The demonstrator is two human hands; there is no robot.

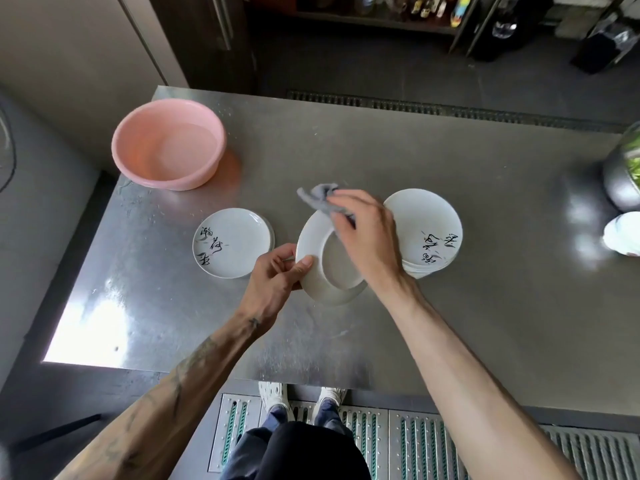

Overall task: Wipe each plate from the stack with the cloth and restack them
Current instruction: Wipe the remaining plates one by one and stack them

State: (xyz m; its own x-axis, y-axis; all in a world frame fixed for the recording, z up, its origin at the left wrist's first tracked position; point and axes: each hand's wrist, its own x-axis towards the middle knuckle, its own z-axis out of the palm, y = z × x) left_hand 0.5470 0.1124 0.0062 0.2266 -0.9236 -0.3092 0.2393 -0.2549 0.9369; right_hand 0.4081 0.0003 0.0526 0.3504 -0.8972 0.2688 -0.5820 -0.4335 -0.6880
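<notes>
1. Nearest the camera, the person is standing on a metal floor grating [398, 438] at the edge of a steel table [381, 150], both arms reaching forward over it.
2. The left hand [277, 271] is gripping one white plate [337, 271] by its left rim, thumb on the upturned side and fingers curled beneath. It is holding the plate tilted above the table, between the two piles.
3. The plate is showing its underside, with the foot ring facing up, so this looks like the back being wiped.
4. The right hand [367, 237] is pinching a grey cloth [318, 195] in its curled fingers and pressing it against the plate's far rim. A loose end of the cloth is sticking out beyond the plate.
5. Just left of the held plate, a low pile [232, 242] is lying face up, its black brush lettering showing. Only a rim or two is visible at its edge, so I am judging it the restacked, finished pile.
6. Just right, partly hidden behind the right hand, a taller stack [429, 223] is showing several rims at its near edge. These are probably waiting their turn, though nothing is marking either pile as wiped.
7. By that reading the work is sitting in its early-to-middle part: a few plates done, one in hand, most of the stack left.
8. Farther off to the left, a pink basin [138, 133] is holding what looks like a little water.
9. At the far right edge, a metal bowl [620, 181] of something green is standing well apart from the plates.
</notes>
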